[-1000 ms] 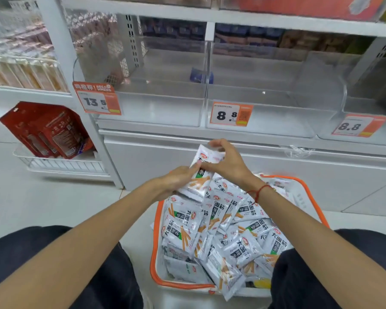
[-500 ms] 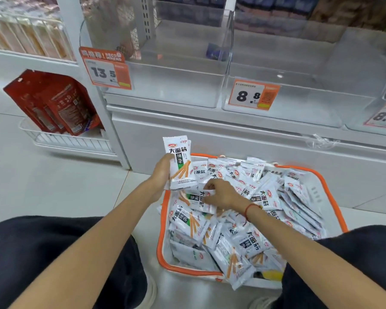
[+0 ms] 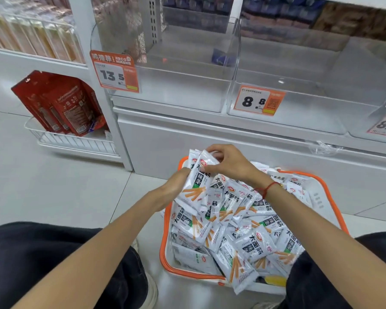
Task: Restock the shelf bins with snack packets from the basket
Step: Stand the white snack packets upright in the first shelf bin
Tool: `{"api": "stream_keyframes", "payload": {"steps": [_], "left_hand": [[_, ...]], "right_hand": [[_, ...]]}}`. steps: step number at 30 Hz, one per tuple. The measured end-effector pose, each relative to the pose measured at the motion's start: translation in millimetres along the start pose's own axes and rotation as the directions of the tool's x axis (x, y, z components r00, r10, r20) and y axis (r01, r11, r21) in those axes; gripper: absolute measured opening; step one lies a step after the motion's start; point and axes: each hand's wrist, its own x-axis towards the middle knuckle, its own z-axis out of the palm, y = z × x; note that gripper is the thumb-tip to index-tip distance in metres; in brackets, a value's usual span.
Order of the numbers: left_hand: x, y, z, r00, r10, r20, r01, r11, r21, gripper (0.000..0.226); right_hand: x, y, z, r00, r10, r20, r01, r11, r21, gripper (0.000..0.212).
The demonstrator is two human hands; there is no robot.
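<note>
Presently logged: small stack of snack packets (image 3: pixel 196 181), gripped from below in left hand (image 3: pixel 172 190), top edge pinched by right hand (image 3: pixel 230 163), likely to square the stack. Held above heaped orange-rimmed basket (image 3: pixel 165 253); clear shelf bins (image 3: pixel 183 94) above, nearly bare.

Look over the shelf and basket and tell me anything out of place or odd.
A crumpled scrap of clear plastic wrap lies on the white ledge below the bins, right of the hands. A lone dark blue packet sits at the back of the otherwise bare clear bin tagged 13.5. Packets in the basket are heaped loosely.
</note>
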Motion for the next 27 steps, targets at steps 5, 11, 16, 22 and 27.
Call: {"api": "stream_keyframes", "payload": {"steps": [5, 11, 16, 22, 27], "left_hand": [[-0.2, -1.6, 1.7, 0.994, -0.058, 0.089, 0.066, 0.994, -0.091, 0.069], [6.4, -11.7, -19.3, 0.993, -0.031, -0.116, 0.009, 0.984, -0.18, 0.019], [10.6, -25.3, -34.3, 0.974, -0.066, -0.217, 0.004, 0.962, -0.272, 0.017], [4.3, -24.9, -35.1, 0.971, -0.076, -0.228, -0.006, 0.941, -0.337, 0.019], [-7.2, -21.4, -48.8, 0.961, -0.11, -0.254, 0.023, 0.946, -0.325, 0.021]], "right_hand": [[-3.4, 4.6, 14.4, 0.978, -0.056, -0.203, 0.039, 0.996, -0.086, 0.043], [-15.1, 27.5, 38.7, 0.939, 0.12, -0.322, -0.147, 0.987, -0.062, 0.026], [-39.2, 55.9, 73.6, 0.871, 0.378, 0.314, -0.141, 0.804, -0.577, 0.041], [-27.8, 52.1, 49.2, 0.9, 0.368, 0.234, -0.286, 0.903, -0.32, 0.024], [-34.1, 37.8, 9.1, 0.882, 0.446, 0.151, -0.471, 0.837, 0.28, 0.014]]}}
